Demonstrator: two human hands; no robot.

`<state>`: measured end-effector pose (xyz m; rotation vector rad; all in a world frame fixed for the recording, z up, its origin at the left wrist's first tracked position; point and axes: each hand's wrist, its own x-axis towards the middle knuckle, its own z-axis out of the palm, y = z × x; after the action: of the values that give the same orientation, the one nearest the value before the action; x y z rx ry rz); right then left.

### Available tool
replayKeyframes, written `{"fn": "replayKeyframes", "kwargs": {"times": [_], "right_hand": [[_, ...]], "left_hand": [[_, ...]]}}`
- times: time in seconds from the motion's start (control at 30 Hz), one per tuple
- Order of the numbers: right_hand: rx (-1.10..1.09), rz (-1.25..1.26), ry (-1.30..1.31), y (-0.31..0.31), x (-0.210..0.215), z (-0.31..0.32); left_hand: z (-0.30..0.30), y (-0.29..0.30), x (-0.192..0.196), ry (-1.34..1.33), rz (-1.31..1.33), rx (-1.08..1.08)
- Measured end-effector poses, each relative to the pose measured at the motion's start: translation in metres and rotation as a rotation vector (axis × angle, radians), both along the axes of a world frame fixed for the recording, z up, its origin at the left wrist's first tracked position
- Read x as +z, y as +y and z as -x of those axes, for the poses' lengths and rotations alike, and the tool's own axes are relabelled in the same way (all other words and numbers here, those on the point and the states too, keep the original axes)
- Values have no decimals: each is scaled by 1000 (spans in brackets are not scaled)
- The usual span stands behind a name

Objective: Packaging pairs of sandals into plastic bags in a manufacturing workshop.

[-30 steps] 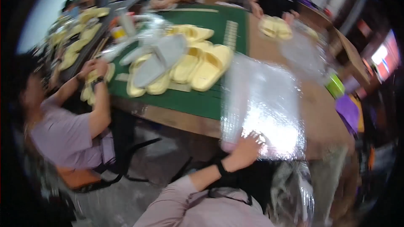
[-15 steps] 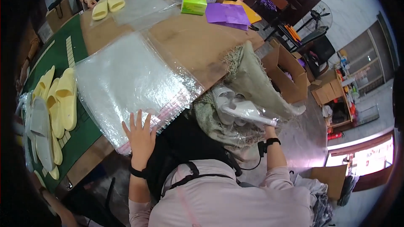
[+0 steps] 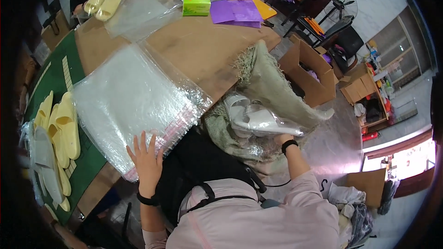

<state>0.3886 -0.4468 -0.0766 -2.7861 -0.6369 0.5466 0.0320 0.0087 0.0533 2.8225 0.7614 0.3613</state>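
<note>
My left hand [image 3: 146, 161] lies flat with fingers spread on the near edge of a stack of clear plastic bags [image 3: 129, 101] on the table. My right hand [image 3: 281, 136] grips a clear bag holding white slippers [image 3: 256, 119] and holds it over the mouth of a large grey-green woven sack [image 3: 272, 87] beside the table. Most of that hand is hidden by the bag.
Yellow slippers [image 3: 62, 124] and a grey one lie on a green mat [image 3: 55, 78] at the left. Across the brown table [image 3: 203, 46] are a green box [image 3: 196, 5], purple sheets [image 3: 233, 11] and another person with yellow slippers [image 3: 102, 3]. An open cardboard box [image 3: 311, 71] stands on the floor.
My view has swung from the table toward the right and down. My left hand stays on the bag stack; my right hand with the bagged white slippers has come into view over the sack.
</note>
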Motion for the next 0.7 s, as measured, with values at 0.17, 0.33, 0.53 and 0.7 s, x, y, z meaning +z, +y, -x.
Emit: {"fn": "replayKeyframes", "kwargs": {"times": [0.17, 0.33, 0.53, 0.7], "right_hand": [[35, -87, 768, 49, 39, -8], [-409, -602, 763, 39, -17, -2], [-278, -49, 817, 35, 11, 35], [-173, 418, 824, 66, 53, 54]], "left_hand": [[3, -2, -1, 17, -13, 19], [3, 0, -5, -30, -58, 7], [5, -1, -3, -18, -31, 16], [6, 0, -6, -45, -23, 15]]}}
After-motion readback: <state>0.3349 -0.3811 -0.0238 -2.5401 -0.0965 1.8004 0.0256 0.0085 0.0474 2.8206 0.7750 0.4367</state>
